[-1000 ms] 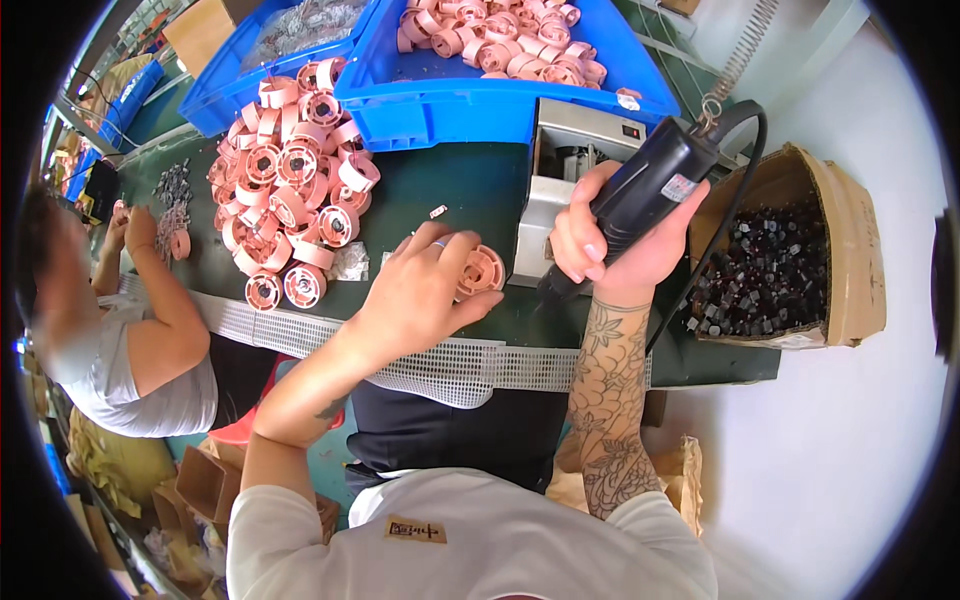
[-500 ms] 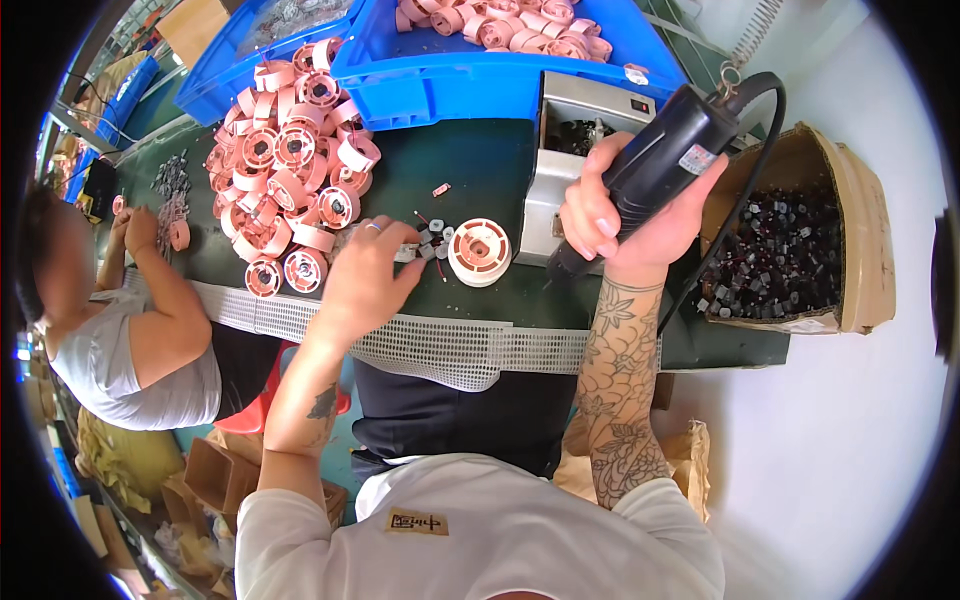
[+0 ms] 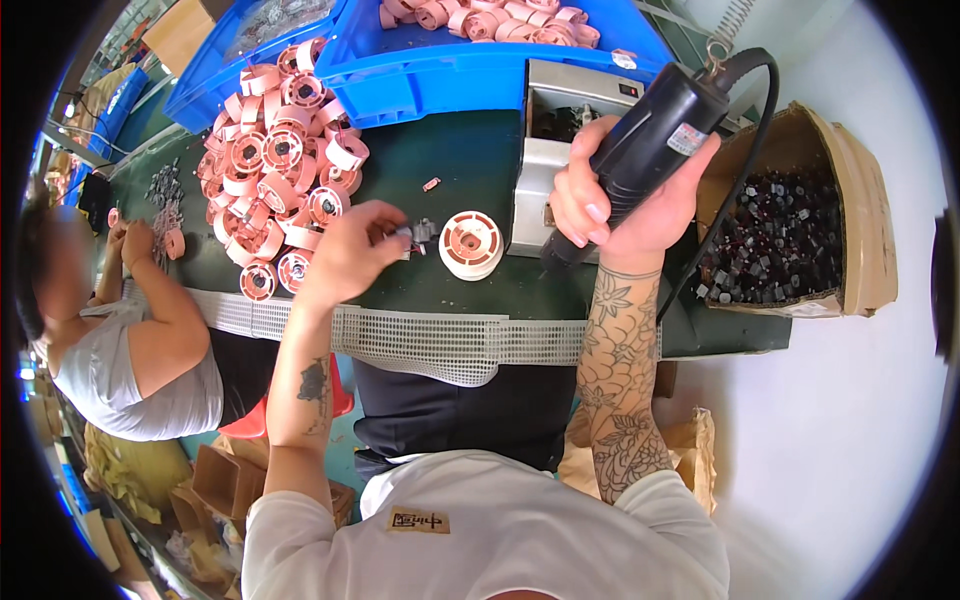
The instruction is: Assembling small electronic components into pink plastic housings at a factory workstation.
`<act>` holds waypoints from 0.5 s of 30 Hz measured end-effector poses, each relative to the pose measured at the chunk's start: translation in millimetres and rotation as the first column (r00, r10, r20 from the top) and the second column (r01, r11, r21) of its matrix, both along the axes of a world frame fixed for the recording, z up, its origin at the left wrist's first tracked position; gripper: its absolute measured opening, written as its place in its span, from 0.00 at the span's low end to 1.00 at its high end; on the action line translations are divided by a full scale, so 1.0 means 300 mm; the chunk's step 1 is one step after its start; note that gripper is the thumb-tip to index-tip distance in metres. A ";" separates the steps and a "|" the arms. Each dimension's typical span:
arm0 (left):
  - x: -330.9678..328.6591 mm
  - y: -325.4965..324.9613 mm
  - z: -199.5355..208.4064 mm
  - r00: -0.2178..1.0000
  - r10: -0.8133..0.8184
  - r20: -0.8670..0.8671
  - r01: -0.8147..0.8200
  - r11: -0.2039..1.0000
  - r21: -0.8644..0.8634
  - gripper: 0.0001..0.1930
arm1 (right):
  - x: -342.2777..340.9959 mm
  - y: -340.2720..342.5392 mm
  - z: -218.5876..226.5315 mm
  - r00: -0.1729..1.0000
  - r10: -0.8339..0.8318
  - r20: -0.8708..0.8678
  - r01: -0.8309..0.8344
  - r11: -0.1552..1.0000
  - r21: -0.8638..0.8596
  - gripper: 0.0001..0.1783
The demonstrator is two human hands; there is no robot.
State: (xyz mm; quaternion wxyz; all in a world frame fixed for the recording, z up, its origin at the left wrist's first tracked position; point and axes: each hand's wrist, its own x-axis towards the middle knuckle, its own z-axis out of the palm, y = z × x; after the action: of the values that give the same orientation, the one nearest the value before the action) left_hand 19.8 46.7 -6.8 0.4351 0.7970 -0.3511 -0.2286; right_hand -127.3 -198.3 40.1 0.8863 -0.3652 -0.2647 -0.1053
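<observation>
My right hand [image 3: 622, 205] grips a black electric screwdriver [image 3: 645, 140], its tip pointing down at the green table just right of a pink round spool [image 3: 471, 243]. That spool lies flat on the table by itself. My left hand [image 3: 350, 253] is left of the spool, fingers pinched on a small dark metal part [image 3: 418, 233]. A black cable [image 3: 745, 150] runs from the screwdriver's top.
A pile of pink spools [image 3: 280, 170] lies at the left. Blue bins [image 3: 470, 55] stand behind. A grey metal box [image 3: 560, 150] sits behind the screwdriver. A cardboard box [image 3: 850, 200] of small black parts is right. Another person [image 3: 120, 330] works at the left.
My left hand let go of the pink spool and moved left, then picked up a small dark part. The spool now lies alone. The screwdriver stayed raised on the right.
</observation>
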 end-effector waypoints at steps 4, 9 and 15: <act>0.008 -0.031 0.059 0.997 0.071 0.000 -0.070 0.986 -0.151 0.10 | 0.001 -0.002 0.000 1.000 -0.003 -0.007 0.003 1.000 -0.013 0.55; -0.049 -0.111 0.193 0.830 -0.163 0.534 0.270 0.954 -0.129 0.14 | -0.006 -0.012 0.001 1.000 -0.009 -0.003 0.009 1.000 -0.016 0.55; -0.025 -0.199 0.210 0.788 -0.286 0.546 0.390 0.917 -0.082 0.11 | 0.000 -0.021 -0.001 1.000 -0.022 -0.009 0.022 1.000 -0.021 0.55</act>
State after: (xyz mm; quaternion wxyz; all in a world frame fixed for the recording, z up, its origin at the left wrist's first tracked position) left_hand 12.2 -12.9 56.4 0.3490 0.7071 -0.6135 -0.0431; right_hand -127.4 -204.5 39.9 0.8825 -0.3777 -0.2576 -0.1107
